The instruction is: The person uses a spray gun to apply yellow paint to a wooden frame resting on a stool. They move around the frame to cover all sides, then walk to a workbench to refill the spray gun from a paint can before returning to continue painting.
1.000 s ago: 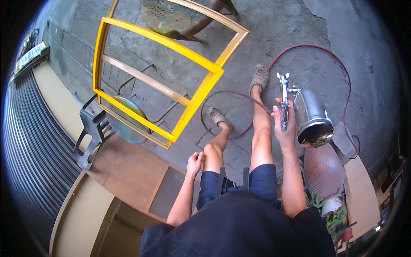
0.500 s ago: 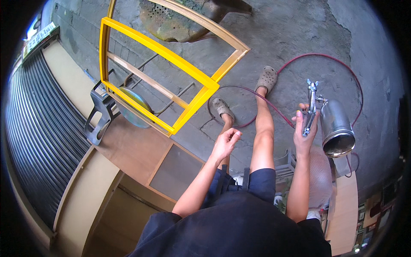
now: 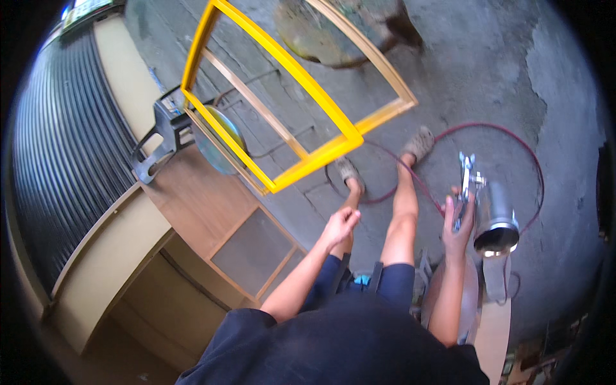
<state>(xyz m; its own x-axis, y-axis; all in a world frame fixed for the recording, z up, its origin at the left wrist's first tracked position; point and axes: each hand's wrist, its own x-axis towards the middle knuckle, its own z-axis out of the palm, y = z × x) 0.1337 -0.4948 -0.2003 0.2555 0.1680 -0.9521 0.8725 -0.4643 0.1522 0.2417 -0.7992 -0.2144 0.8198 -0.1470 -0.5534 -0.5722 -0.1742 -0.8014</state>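
Note:
My right hand (image 3: 457, 221) is wrapped round the handle of a metal spray gun (image 3: 467, 174). A silver cup (image 3: 496, 215) is attached to the gun's right side. My left hand (image 3: 341, 228) is in front of my body, its fingers curled in and no object visible in them. Ahead and to the left stands a wooden frame (image 3: 319, 162), its near face and edges bright yellow. The far rail and a middle slat (image 3: 253, 99) show bare wood. Neither hand touches the frame.
A red hose (image 3: 484, 124) loops over the concrete floor around my feet. Left of the frame are a dark plastic stool (image 3: 154, 138) and a round disc (image 3: 221, 151). A wooden cabinet (image 3: 192, 199) lies at the near left, and a stained rounded object (image 3: 333, 38) lies beyond the frame.
The view has shifted, so the frame and floor appear farther right. Both hands keep nearly the same pose, with the spray gun slightly lower in the picture.

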